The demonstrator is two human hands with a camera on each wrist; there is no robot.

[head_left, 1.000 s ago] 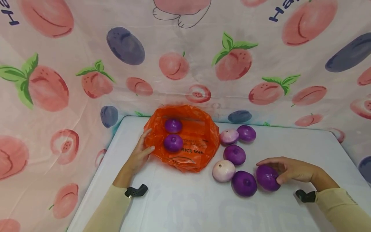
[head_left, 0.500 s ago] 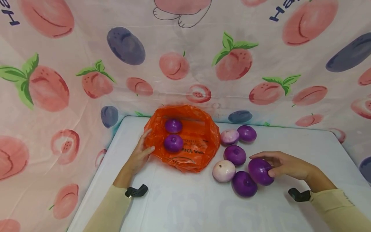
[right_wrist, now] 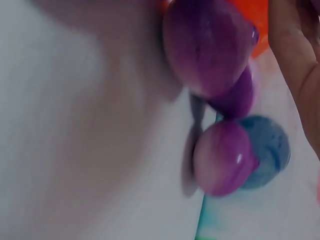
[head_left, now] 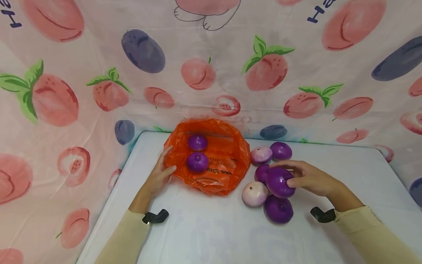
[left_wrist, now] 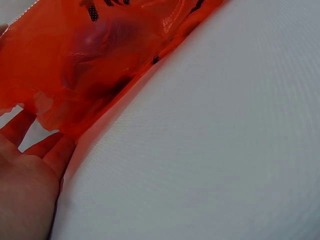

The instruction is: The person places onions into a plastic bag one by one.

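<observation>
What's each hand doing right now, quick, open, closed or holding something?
Left hand: open, touching the side of the orange bag.
Right hand: closed on a purple onion, holding it.

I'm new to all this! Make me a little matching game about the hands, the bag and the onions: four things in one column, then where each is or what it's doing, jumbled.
1. Left hand
2. Right hand
3. Orange bag
4. Pale onion nearest the person

A. Lying on the white table, outside the bag
B. Open-mouthed, with two purple onions inside
C. Gripping a single purple onion
D. Touching the bag's side

Right pairs: 1-D, 2-C, 3-B, 4-A
</observation>
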